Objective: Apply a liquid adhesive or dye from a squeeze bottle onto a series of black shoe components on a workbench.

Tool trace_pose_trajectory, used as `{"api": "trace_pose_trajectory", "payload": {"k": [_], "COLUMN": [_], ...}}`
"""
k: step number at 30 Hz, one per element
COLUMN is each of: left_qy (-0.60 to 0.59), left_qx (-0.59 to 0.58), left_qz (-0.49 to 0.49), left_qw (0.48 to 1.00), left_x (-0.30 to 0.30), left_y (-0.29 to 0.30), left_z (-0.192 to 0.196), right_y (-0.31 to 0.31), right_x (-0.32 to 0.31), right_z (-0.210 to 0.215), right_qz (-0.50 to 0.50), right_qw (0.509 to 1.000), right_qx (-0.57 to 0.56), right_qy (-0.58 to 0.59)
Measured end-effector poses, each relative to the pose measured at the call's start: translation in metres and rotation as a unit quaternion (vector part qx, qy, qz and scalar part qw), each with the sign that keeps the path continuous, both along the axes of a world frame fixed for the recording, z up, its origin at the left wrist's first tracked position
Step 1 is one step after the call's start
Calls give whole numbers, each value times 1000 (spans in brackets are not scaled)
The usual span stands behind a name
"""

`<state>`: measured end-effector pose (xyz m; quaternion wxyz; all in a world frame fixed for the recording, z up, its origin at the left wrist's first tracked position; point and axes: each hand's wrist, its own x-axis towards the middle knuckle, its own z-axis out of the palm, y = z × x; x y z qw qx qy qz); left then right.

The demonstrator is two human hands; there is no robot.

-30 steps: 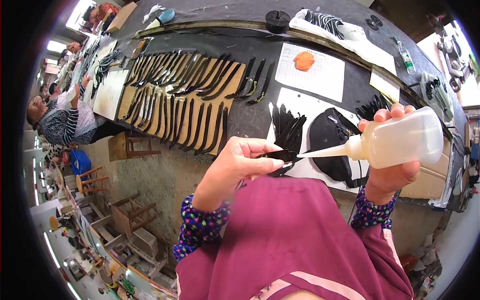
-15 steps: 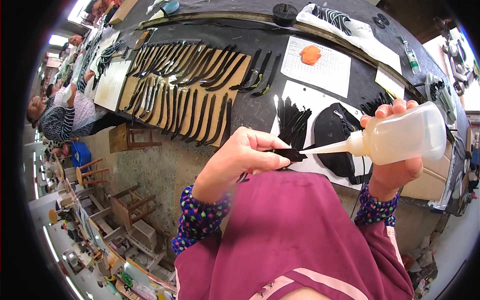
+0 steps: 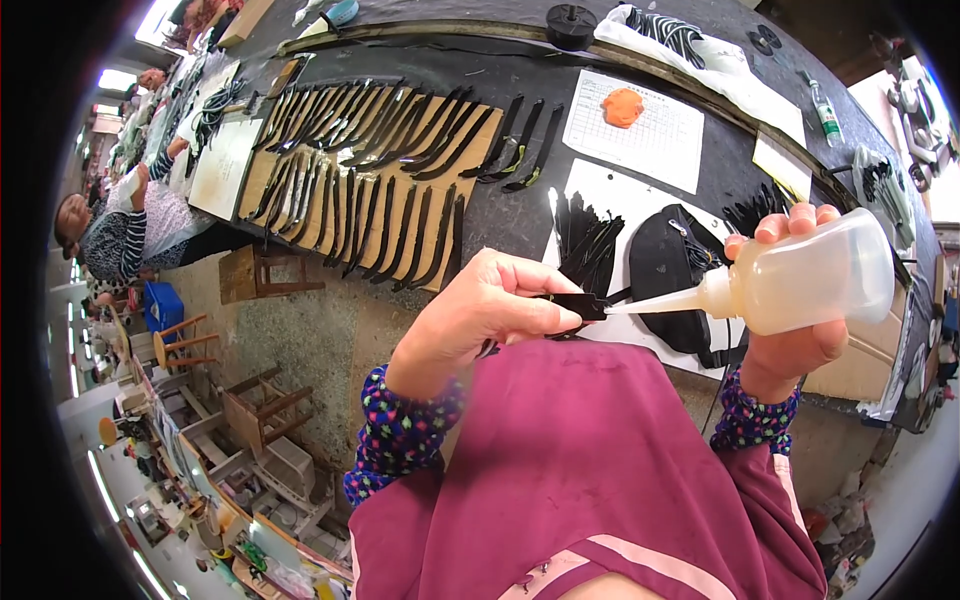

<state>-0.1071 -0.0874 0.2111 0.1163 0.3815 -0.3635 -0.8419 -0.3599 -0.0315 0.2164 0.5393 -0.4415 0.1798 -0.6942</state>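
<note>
My left hand (image 3: 480, 308) pinches a short, flat black strip (image 3: 582, 306) between thumb and fingers, its end sticking out to the right. In my right hand (image 3: 795, 345) is a translucent squeeze bottle (image 3: 815, 275), tipped on its side, with pale yellowish liquid in it. The bottle's long tapered nozzle points left, and its tip is at the strip's outer end. Whether liquid is coming out is too small to tell. Behind the strip lies a bundle of black strips (image 3: 590, 240) on a white sheet, beside a black zippered pouch (image 3: 665, 270).
Rows of black curved strips lie on a brown board (image 3: 490, 135) at the left. An orange lump (image 3: 622, 107) rests on a printed paper sheet (image 3: 655, 150). A long bar (image 3: 440, 32) crosses the dark table. Another person (image 3: 135, 220) sits at far left, near wooden stools (image 3: 265, 410).
The nozzle tip has shifted slightly right and down, from over the strip to its outer end. Both hands keep their hold. The person at far left has moved an arm a little.
</note>
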Motion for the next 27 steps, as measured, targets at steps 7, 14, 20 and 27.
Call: {"api": "trace_pose_trajectory", "payload": {"k": [7,14,20,27], "left_qy": [-19,-14,-16,-13], "left_qx": [-2,25,27,21], "left_qz": [-15,-17,-26,-28], "left_qw": [1000,999,999,999], "left_x": [-6,-7,-8,-8], "left_y": [-1,1,1,2], "left_z": [6,5,5,3], "right_y": [1,0,0,-1], "right_x": [1,4,3,3], "right_z": [1,2,1,0], "right_qz": [-15,-29,-31,-24], "right_qw": [1000,999,999,999], "right_qx": [15,31,32,30], "right_qy": [-10,-20,-18,-12]}}
